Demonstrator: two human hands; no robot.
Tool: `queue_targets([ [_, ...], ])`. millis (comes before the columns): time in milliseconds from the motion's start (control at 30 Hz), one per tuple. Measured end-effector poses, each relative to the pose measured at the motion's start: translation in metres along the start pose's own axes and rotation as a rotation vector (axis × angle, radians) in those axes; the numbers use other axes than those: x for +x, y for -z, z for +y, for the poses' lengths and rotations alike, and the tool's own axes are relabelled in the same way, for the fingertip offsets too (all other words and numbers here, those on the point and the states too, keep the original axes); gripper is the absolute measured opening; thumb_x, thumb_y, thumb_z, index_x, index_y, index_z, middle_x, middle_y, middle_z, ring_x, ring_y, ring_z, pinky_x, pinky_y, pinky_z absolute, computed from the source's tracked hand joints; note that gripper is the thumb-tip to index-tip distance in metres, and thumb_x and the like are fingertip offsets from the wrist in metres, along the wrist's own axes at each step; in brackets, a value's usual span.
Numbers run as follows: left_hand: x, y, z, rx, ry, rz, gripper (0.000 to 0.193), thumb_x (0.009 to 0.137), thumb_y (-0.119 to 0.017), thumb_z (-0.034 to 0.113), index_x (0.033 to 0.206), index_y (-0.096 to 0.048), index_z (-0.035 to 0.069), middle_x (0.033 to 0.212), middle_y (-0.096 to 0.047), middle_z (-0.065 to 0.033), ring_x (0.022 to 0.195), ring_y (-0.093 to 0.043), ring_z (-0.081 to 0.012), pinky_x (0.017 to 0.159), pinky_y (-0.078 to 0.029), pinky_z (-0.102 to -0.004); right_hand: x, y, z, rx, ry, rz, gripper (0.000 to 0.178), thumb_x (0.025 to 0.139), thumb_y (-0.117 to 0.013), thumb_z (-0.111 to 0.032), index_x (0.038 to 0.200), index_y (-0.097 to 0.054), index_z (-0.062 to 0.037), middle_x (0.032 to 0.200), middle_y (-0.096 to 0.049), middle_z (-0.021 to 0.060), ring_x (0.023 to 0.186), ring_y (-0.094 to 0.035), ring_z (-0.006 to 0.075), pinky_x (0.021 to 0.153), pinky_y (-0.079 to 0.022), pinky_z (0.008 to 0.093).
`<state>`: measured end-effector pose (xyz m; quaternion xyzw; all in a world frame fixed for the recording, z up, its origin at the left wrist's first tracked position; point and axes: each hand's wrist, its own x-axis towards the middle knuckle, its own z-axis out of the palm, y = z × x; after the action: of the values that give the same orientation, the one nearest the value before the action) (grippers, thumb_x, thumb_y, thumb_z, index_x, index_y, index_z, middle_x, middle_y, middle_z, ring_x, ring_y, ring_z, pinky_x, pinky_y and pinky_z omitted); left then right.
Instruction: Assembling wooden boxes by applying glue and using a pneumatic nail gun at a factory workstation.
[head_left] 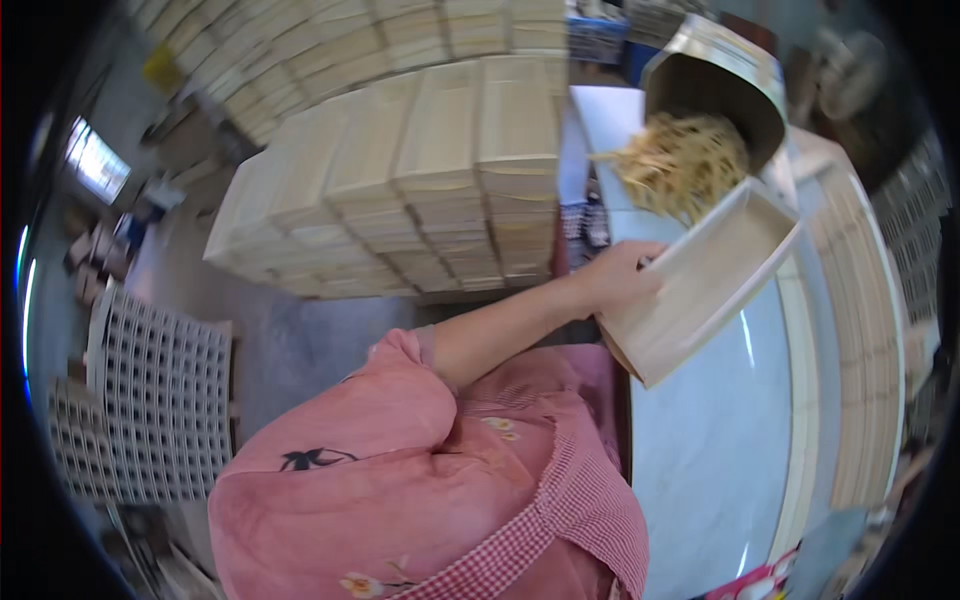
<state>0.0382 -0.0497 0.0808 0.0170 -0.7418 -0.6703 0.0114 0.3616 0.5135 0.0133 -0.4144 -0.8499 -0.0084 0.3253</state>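
"Looking close up, what do you see first?"

"A pink sleeve (340,430) with a dark leaf shape on it, and a red-and-white checked apron (590,490). The sleeve is on the left arm, which reaches across to the right."

"What does the left hand (622,279) do?"

"It holds a pale wooden box (705,280) by one long side, near the end closer to us. Its grip is tight and narrow around the wall of the box."

"And the right hand?"

"I can't see it, so I cannot tell how its grip is."

"Where is the box?"

"It is tipped over the pale blue worktop (710,430), with its hollow side facing us. I can't tell if it touches the worktop."

"What is near the box?"

"A messy heap of thin yellow strips (690,160), just by its far end. They spill from the mouth of a container (735,50) that is dark inside and pale outside."

"What about the right side?"

"Pale wood pieces (850,340) sit packed in a long row."

"And farther off?"

"Big stacks of what look like wooden boxes (440,130), left of the worktop. A grey crate (160,400) full of little holes stands at the left. Way back, a window (97,160) shines bright."
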Motion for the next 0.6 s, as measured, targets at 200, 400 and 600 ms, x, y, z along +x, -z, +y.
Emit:
queue_targets([
  [200, -0.095, 0.182, 0.100, 0.138, -0.449, 0.871, 0.054, 0.085, -0.063, 0.003, 0.139, -0.058, -0.002, 0.123, -0.069, -0.0187, 0.101, -0.066, -0.0220, 0.084, -0.055, -0.0310, 0.050, -0.081, -0.054, 1.433, 0.762, 0.051, 0.038, 0.091, -0.066, -0.026, 0.111, -0.065, 0.0068, 0.101, -0.066, 0.0300, 0.091, -0.062, 0.0441, 0.086, -0.052, 0.0466],
  [400, -0.271, 0.409, 0.137, 0.532, -0.407, 1.462, 0.040, 0.087, -0.067, 0.013, 0.127, -0.069, 0.003, 0.105, -0.074, -0.0104, 0.083, -0.065, -0.0159, 0.072, -0.054, -0.0283, 0.048, -0.152, -0.131, 1.951, 0.797, -0.059, 0.038, 0.092, -0.068, -0.022, 0.118, -0.063, 0.0057, 0.104, -0.066, 0.0277, 0.091, -0.063, 0.0416, 0.086, -0.053, 0.0456],
  [600, -0.412, 0.539, 0.099, 0.884, 0.456, 1.570, 0.038, 0.091, -0.065, 0.024, 0.127, -0.072, 0.013, 0.106, -0.075, -0.0058, 0.085, -0.066, -0.0203, 0.075, -0.055, -0.0336, 0.028, -0.121, -0.182, 0.633, 0.471, -0.200, 0.038, 0.091, -0.068, -0.017, 0.119, -0.062, 0.0074, 0.104, -0.065, 0.0265, 0.090, -0.063, 0.0406, 0.085, -0.054, 0.0441],
])
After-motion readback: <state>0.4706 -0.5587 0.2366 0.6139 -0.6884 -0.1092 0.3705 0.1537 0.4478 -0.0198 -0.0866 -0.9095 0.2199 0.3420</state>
